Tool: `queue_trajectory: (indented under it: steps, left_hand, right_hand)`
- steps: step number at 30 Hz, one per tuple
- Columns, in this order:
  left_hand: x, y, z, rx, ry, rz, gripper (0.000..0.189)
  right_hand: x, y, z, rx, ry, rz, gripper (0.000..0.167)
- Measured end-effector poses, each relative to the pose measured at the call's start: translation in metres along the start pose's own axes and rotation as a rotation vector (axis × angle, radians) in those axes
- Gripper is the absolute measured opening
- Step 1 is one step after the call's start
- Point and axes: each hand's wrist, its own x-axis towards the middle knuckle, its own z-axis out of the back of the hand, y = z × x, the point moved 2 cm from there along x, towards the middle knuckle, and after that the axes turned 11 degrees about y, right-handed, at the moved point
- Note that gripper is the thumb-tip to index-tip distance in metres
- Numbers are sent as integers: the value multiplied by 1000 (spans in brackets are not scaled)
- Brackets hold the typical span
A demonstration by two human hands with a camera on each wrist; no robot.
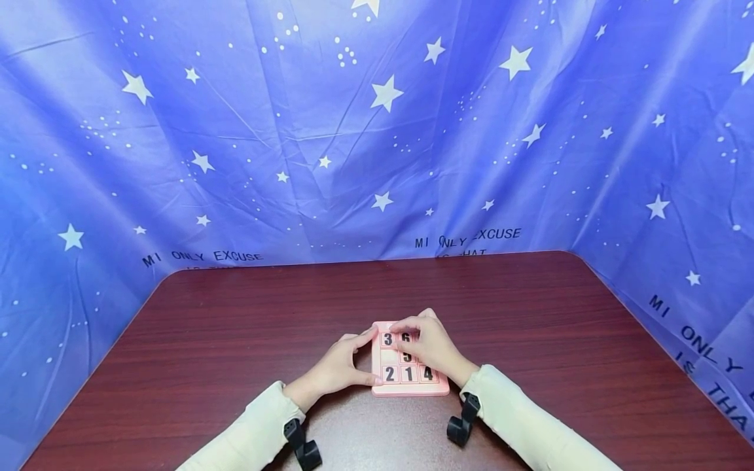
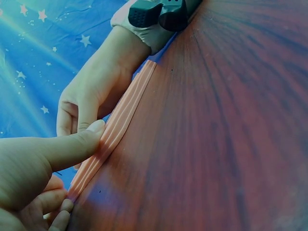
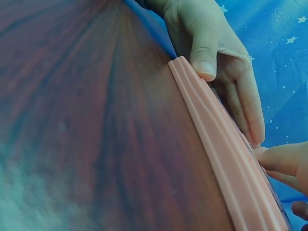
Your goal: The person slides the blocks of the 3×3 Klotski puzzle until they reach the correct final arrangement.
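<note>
A pink sliding number puzzle (image 1: 410,390) lies flat on the table. Tiles 3 and 6 show in its top row, 2, 1 and 4 in the bottom row, and a bare slot at the left of the middle row. My left hand (image 1: 337,367) grips the frame's left side, thumb near the lower corner and fingers at the upper one. Over the upper right part reaches my right hand (image 1: 434,345), its thumb and forefinger touching the tiles around 3 and 6. It hides tiles at the right. The puzzle's ridged side (image 3: 219,139) faces the right wrist camera.
The dark red wooden table (image 1: 235,327) extends around the puzzle. A blue star-print cloth (image 1: 330,131) hangs behind it and along both sides. Each sleeved wrist carries a black camera mount (image 1: 463,420).
</note>
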Motion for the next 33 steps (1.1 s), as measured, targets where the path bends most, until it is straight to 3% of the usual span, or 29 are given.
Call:
queue_trajectory:
  steps: [8,20,33]
  left_hand:
    - [0,0,0,-3,-3,-4,93]
    - [0,2,1,3,-3,-7,94]
    - [0,2,0,-4,-6,-9,93]
  right_hand:
    - [-9,5,2,39,-41,60,24]
    - [-33,17,-3,83,86,9,17]
    - [-45,20,-7,71,116,9,22]
